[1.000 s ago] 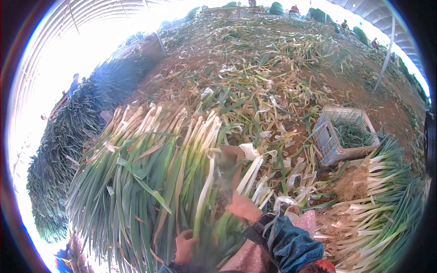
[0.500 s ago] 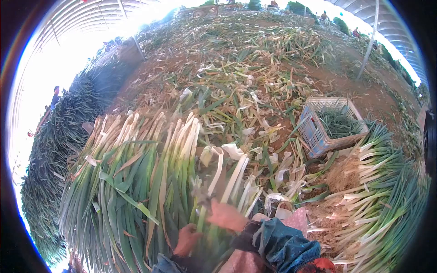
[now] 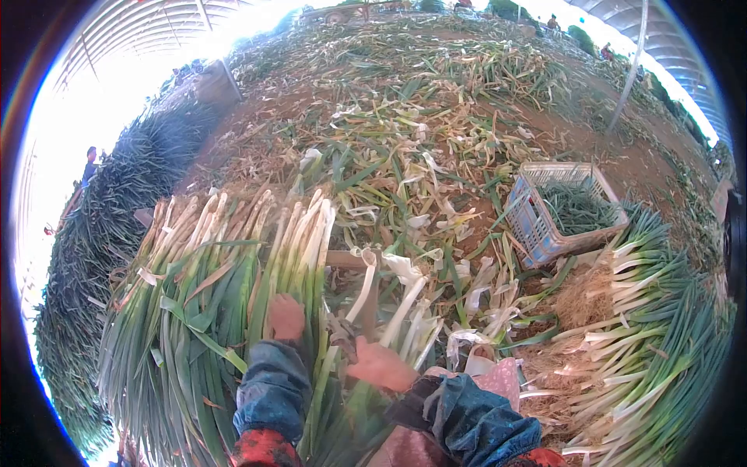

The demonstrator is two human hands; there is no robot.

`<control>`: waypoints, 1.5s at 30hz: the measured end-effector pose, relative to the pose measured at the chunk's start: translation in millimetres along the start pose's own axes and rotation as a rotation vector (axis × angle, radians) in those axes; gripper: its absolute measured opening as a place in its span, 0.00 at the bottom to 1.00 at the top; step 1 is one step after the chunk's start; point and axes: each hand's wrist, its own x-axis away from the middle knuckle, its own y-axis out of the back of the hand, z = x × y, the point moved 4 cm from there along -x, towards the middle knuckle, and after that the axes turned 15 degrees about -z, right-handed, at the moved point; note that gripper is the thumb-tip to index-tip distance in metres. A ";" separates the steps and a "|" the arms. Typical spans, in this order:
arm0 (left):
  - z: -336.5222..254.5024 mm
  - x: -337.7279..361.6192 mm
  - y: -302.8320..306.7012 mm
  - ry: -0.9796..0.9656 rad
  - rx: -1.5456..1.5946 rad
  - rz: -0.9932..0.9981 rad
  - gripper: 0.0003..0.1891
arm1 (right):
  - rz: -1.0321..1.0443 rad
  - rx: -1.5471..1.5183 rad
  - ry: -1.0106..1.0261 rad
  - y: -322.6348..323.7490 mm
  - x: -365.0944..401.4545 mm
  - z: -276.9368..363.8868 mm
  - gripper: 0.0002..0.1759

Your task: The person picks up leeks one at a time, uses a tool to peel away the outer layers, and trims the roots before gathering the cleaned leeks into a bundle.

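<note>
A thick row of large green onions (image 3: 210,303) lies in front of me, pale root ends away and green leaves toward me. My left hand (image 3: 285,317) is on the stalks at the row's right side, fingers curled; what they grip is hidden. My right hand (image 3: 383,366) is closed around a dark, slim object (image 3: 342,333) whose kind I cannot make out. Just beyond that hand, pale peeled stalks (image 3: 403,310) and a bent white stalk (image 3: 362,286) slant upward. Green leaves lie blurred below my right wrist.
A plastic crate (image 3: 564,210) holding green leaves stands at right. Below it lies a pile of cleaned green onions (image 3: 646,335). Leaf scraps (image 3: 412,171) litter the soil ahead. A tall onion stack (image 3: 117,210) and a person (image 3: 90,166) are at left.
My left hand has moved up and left, from low beside the right hand onto the row's stalks. My right hand has stayed nearly in place.
</note>
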 end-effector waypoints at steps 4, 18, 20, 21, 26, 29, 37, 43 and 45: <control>15.0 -29.6 21.9 0.102 0.163 0.422 0.26 | -0.001 -0.009 0.027 -2.1 3.2 -3.1 0.26; 22.3 20.9 -2.5 -0.099 0.638 0.709 0.17 | 0.063 -0.023 0.113 19.6 41.9 30.6 0.26; 3.8 23.1 17.7 0.038 0.569 0.649 0.16 | 0.060 -0.032 0.142 9.0 47.0 19.7 0.25; 0.6 25.0 23.2 0.101 0.531 0.606 0.16 | 0.068 -0.023 0.121 6.8 47.4 15.4 0.25; -0.4 38.2 12.2 0.169 0.678 0.402 0.18 | 0.127 0.020 0.054 2.9 50.6 7.8 0.24; 8.8 35.7 14.3 0.119 0.617 0.391 0.19 | 0.021 -0.002 0.078 7.7 46.4 3.8 0.25; 7.9 29.9 66.2 -0.140 0.546 0.528 0.17 | -0.040 0.006 0.117 12.2 38.2 14.7 0.22; 1.7 63.5 89.0 0.077 0.593 0.536 0.15 | -0.023 0.019 0.123 15.4 41.9 11.4 0.25; -1.4 61.0 95.6 0.135 0.530 0.350 0.14 | -0.009 0.012 0.214 22.5 56.2 20.4 0.22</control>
